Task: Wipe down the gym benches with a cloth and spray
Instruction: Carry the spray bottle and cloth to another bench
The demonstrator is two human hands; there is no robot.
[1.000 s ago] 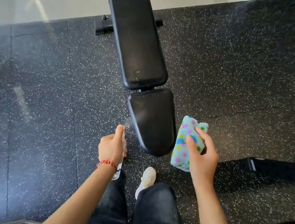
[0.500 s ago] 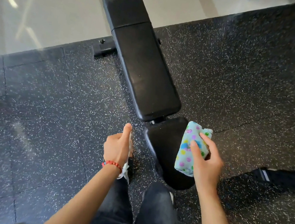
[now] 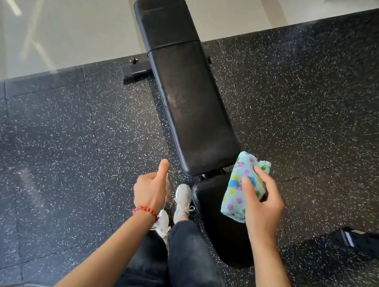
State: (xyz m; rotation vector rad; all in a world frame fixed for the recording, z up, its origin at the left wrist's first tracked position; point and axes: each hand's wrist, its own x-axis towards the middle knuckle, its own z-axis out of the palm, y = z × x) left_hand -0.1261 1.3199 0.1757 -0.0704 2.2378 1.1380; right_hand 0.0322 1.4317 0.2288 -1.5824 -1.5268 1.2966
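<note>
Here, the head view looks down on a black padded gym bench standing on dark speckled rubber floor, its far end reaching over the edge of a pale smooth floor. The long back pad carries a dull, mottled patch near its middle; the shorter seat pad lies nearer the person. The right hand holds a folded light-blue cloth with coloured dots above the seat pad, its fingers closed on the cloth, thumb on one side and the others spread over its top. The left hand, with a red bead bracelet at the wrist, is curled around a clear spray bottle, mostly hidden behind the hand, and the thumb points forward; it hangs over the rubber floor just left of the bench. Below are dark trousers and white shoes.
</note>
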